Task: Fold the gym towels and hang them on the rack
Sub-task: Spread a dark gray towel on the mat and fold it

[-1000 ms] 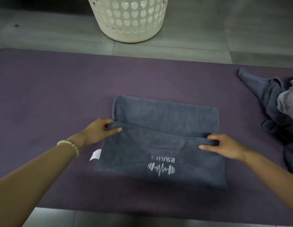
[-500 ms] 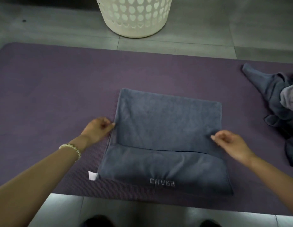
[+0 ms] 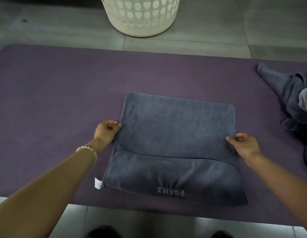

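Though flatter 1 s ago, L hand (image 3: 107, 130), R hand (image 3: 243, 145) fingers now pinch-tight on towel (image 3: 175, 131) edges.

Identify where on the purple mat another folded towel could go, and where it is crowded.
Widest bare patch: purple mat left of the grey towel and left hand. A bare strip runs between the towel's far edge and the mat's edge nearest the white basket. Crowded: the right, crumpled towels beyond the right hand.

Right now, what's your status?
Left hand, right hand each grip a side edge of gray towel. Part-folded, flat on purple mat. Unfolded towels heaped right, apart.
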Motion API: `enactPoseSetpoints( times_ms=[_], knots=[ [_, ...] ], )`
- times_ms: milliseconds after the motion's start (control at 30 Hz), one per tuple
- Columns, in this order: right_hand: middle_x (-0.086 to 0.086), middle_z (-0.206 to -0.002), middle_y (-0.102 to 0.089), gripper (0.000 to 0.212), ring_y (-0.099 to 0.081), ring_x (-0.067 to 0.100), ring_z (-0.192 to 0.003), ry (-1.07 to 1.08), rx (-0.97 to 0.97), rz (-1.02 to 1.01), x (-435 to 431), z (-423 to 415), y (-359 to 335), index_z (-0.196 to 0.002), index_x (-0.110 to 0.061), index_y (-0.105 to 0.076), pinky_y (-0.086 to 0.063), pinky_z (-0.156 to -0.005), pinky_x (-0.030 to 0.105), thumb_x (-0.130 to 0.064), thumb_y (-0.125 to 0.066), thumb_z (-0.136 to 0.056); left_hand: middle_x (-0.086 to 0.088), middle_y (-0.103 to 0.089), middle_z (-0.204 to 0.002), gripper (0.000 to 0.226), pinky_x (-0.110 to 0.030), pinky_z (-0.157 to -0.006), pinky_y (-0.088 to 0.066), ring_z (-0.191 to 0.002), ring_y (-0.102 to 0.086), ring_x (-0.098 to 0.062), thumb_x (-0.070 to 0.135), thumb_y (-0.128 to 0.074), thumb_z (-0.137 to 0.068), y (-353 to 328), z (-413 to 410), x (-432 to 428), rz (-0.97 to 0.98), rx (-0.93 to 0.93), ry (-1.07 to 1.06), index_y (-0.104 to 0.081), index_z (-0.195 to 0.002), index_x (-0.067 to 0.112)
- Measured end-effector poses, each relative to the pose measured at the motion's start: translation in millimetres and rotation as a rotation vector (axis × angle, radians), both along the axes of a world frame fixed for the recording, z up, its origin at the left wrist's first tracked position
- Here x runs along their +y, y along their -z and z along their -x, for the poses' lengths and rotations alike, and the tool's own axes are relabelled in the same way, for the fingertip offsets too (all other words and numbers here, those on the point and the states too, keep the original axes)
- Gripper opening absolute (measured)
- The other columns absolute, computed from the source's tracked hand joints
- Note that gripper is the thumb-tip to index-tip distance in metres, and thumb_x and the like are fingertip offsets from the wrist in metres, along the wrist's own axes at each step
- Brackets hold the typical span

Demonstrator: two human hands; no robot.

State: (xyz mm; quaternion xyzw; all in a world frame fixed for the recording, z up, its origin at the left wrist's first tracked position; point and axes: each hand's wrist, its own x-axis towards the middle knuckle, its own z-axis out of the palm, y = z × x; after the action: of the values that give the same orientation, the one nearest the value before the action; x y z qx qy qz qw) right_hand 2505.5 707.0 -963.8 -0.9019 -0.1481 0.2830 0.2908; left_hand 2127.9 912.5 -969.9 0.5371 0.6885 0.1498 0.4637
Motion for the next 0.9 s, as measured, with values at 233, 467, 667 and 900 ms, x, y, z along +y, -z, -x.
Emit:
enactPoseSetpoints(
  times_ms=[233, 467, 667, 900],
  knots=[
    [0.012, -0.104, -0.060, 0.035, -0.053, -0.004, -0.055, 0.125, 0.120, -0.229, 32.7, -13.9, -2.7, -0.118, 0.006, -0.057, -0.039, -0.044, 0.001, -0.008, -0.067, -0.087, -0.006, -0.064, -0.117, 0.039, -0.021, -0.081, -0.043, -0.100, -0.059, -0.015, 0.030, -0.060, -0.092, -16.0, -45.6, 41.8, -0.024, -0.085, 0.118, -0.059, -0.123, 0.006],
    [0.013, -0.111, -0.060, 0.017, -0.054, 0.008, -0.074, 0.126, 0.113, -0.299, 73.0, -37.0, 7.8, -0.104, -0.013, -0.058, -0.043, -0.055, 0.002, -0.008, -0.065, -0.089, 0.000, -0.057, -0.111, 0.032, -0.023, -0.086, -0.043, -0.100, -0.054, -0.013, 0.022, -0.057, -0.095, -15.2, -72.0, 75.1, -0.012, -0.155, 0.061, -0.058, -0.126, 0.015],
    [0.013, -0.104, -0.066, 0.033, -0.054, -0.004, -0.053, 0.287, 0.118, -0.329, 84.0, -57.1, 12.9, -0.116, -0.001, -0.064, -0.044, -0.050, 0.006, -0.015, -0.069, -0.087, -0.006, -0.062, -0.121, 0.038, -0.021, -0.095, -0.044, -0.111, -0.058, -0.017, 0.011, -0.065, -0.089, -2.7, -73.5, 93.2, 0.033, -0.190, -0.194, -0.059, -0.125, 0.003],
    [0.008, -0.094, -0.061, 0.028, -0.052, -0.009, -0.047, 0.230, -0.032, -0.298, 86.2, -56.5, 13.0, -0.109, 0.002, -0.064, -0.040, -0.047, 0.004, -0.011, -0.070, -0.085, -0.001, -0.059, -0.121, 0.043, -0.021, -0.093, -0.043, -0.106, -0.056, -0.016, 0.015, -0.068, -0.087, -6.6, -78.0, 86.8, -0.054, -0.041, -0.015, -0.056, -0.127, 0.006]
  ],
)
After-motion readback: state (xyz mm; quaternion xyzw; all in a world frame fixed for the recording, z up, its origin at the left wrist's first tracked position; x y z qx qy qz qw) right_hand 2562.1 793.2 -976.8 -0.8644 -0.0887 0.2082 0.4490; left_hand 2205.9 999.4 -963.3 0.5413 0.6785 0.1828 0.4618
